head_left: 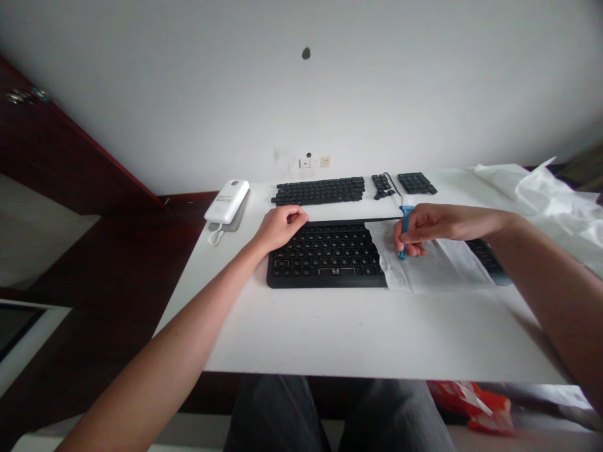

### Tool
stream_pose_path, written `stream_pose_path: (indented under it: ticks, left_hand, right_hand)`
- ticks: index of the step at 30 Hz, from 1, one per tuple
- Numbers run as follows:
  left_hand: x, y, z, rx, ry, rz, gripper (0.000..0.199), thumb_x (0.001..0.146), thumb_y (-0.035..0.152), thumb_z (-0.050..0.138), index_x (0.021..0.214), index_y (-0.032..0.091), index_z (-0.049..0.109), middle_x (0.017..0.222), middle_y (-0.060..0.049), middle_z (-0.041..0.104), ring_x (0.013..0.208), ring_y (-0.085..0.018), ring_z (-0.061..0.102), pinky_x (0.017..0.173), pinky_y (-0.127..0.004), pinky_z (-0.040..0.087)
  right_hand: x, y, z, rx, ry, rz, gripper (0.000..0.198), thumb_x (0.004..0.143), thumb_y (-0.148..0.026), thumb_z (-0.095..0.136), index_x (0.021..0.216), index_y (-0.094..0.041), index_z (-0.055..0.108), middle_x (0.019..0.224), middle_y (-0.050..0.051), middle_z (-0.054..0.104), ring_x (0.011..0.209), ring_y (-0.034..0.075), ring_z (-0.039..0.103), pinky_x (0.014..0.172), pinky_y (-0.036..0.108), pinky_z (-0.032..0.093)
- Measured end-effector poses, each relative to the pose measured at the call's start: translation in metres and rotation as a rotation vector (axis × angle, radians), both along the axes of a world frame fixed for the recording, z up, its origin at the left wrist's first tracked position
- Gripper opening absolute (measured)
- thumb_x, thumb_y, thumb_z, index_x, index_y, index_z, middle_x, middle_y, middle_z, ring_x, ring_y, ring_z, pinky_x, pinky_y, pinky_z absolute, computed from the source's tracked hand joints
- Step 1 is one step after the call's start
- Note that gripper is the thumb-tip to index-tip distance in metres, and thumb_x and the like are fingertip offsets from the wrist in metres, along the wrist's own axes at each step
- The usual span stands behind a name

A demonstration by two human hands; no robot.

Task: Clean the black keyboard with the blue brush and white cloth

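Note:
A black keyboard base, its keycaps off and the bare switches showing, lies on the white table. My left hand is closed at its back left corner, fingers curled over the edge. A thin white cloth covers much of the base's right half. Above that cloth, my right hand grips a small blue cleaning brush. The brush's white bristles point up and away, and its narrow blue end points down toward the cloth. Whether that end touches the cloth, I cannot tell.
Removed black keycaps stand in groups behind the base: a large block, a small cluster and a number pad block. A white power bank lies at the left. Crumpled white sheeting covers the right back corner.

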State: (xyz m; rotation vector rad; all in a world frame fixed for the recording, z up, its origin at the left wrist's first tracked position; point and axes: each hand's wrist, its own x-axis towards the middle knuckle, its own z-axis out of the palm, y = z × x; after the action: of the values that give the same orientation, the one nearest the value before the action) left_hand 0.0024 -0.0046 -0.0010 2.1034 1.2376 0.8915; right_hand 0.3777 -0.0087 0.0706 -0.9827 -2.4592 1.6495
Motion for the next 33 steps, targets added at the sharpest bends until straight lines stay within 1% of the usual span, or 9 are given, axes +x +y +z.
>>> stream_pose_path:
  ticks: [3, 5, 9, 13, 18, 22, 25, 28, 33]
  left_hand:
    - [0.0, 0.0, 0.0, -0.004, -0.006, -0.001, 0.026, 0.1, 0.038, 0.059, 0.088, 0.02, 0.074, 0.09, -0.004, 0.073, 0.08, -0.019, 0.063, 0.078, -0.033, 0.047]
    - [0.0, 0.0, 0.0, -0.005, -0.006, 0.002, 0.026, 0.1, 0.038, 0.059, 0.087, 0.02, 0.074, 0.09, -0.003, 0.073, 0.08, -0.019, 0.063, 0.078, -0.033, 0.047]
    - [0.0, 0.001, 0.0, -0.002, -0.004, 0.005, 0.026, 0.1, 0.039, 0.06, 0.087, 0.021, 0.074, 0.089, -0.002, 0.073, 0.08, -0.019, 0.064, 0.077, -0.033, 0.046]
    - [0.0, 0.001, -0.001, 0.001, -0.014, 0.002, 0.026, 0.1, 0.038, 0.06, 0.088, 0.02, 0.075, 0.089, -0.002, 0.073, 0.081, -0.019, 0.064, 0.078, -0.033, 0.046]
    - [0.0, 0.0, 0.0, -0.001, -0.013, 0.01, 0.025, 0.1, 0.038, 0.061, 0.087, 0.02, 0.074, 0.088, -0.002, 0.073, 0.081, -0.019, 0.064, 0.078, -0.033, 0.046]
    - [0.001, 0.0, 0.001, -0.003, -0.015, 0.006, 0.025, 0.1, 0.036, 0.061, 0.087, 0.02, 0.074, 0.09, -0.003, 0.073, 0.081, -0.02, 0.064, 0.08, -0.033, 0.047]
    - [0.001, 0.0, 0.001, -0.002, -0.018, 0.003, 0.025, 0.1, 0.036, 0.061, 0.088, 0.019, 0.074, 0.09, -0.003, 0.073, 0.081, -0.019, 0.064, 0.079, -0.033, 0.047]
    - [0.001, 0.0, 0.0, 0.0, -0.016, 0.005, 0.025, 0.1, 0.037, 0.061, 0.088, 0.019, 0.074, 0.089, -0.003, 0.073, 0.082, -0.019, 0.064, 0.08, -0.033, 0.047]
    - [0.0, 0.0, 0.0, -0.005, -0.007, 0.006, 0.026, 0.1, 0.037, 0.06, 0.088, 0.019, 0.074, 0.09, -0.003, 0.073, 0.082, -0.019, 0.064, 0.081, -0.033, 0.048]
  right_hand:
    - [-0.004, -0.004, 0.002, 0.024, -0.003, 0.02, 0.031, 0.102, -0.041, 0.057, 0.095, -0.021, 0.08, 0.084, 0.007, 0.079, 0.074, 0.017, 0.073, 0.064, 0.026, 0.055]
    - [-0.009, -0.007, 0.002, -0.027, -0.006, 0.022, 0.029, 0.101, -0.039, 0.059, 0.096, -0.021, 0.081, 0.084, 0.007, 0.079, 0.075, 0.018, 0.073, 0.065, 0.027, 0.055]
    - [-0.021, -0.014, -0.002, -0.178, 0.038, 0.041, 0.025, 0.1, -0.035, 0.064, 0.097, -0.018, 0.081, 0.083, 0.006, 0.078, 0.074, 0.017, 0.071, 0.066, 0.027, 0.056]
    - [-0.029, -0.014, -0.01, -0.22, 0.132, 0.09, 0.025, 0.099, -0.036, 0.067, 0.1, -0.014, 0.079, 0.085, 0.006, 0.077, 0.075, 0.014, 0.07, 0.065, 0.023, 0.055]
    - [-0.03, -0.015, -0.009, -0.186, 0.111, 0.09, 0.028, 0.1, -0.038, 0.067, 0.101, -0.012, 0.079, 0.085, 0.006, 0.076, 0.075, 0.013, 0.069, 0.065, 0.022, 0.055]
    - [-0.029, -0.019, -0.005, -0.084, 0.12, 0.0, 0.032, 0.101, -0.04, 0.065, 0.102, -0.012, 0.08, 0.094, 0.008, 0.079, 0.078, 0.015, 0.07, 0.07, 0.027, 0.058]
    - [-0.029, -0.019, -0.005, -0.031, 0.037, -0.023, 0.034, 0.099, -0.043, 0.067, 0.108, -0.013, 0.081, 0.096, 0.008, 0.08, 0.081, 0.017, 0.072, 0.074, 0.03, 0.06]
    - [-0.03, -0.018, -0.007, -0.021, -0.02, -0.033, 0.036, 0.098, -0.045, 0.067, 0.108, -0.014, 0.082, 0.093, 0.007, 0.081, 0.08, 0.017, 0.072, 0.074, 0.03, 0.061]
    - [-0.03, -0.018, -0.009, -0.015, -0.021, -0.039, 0.033, 0.097, -0.041, 0.068, 0.109, -0.015, 0.083, 0.093, 0.007, 0.081, 0.081, 0.018, 0.073, 0.074, 0.03, 0.062]
